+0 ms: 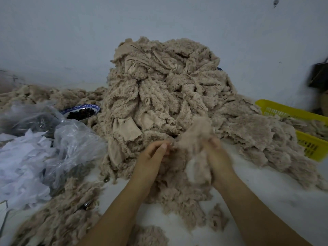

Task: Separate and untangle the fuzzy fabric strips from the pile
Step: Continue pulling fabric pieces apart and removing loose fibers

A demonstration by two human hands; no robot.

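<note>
— Scraps of fuzzy fabric (149, 235) lie nearest us on the white table (266, 201). Where is our strip?
— Between our hands, at the foot of the pile (159, 86). Our left hand (152, 155) pinches one end, fingers curled. Our right hand (216, 153) closes round the blurred fuzzy strip (193, 137).
— Which way does it run?
— Left to right between the grips, its upper part rising toward the pile beyond our right hand. We judge that a pull towards us would free it.
</note>
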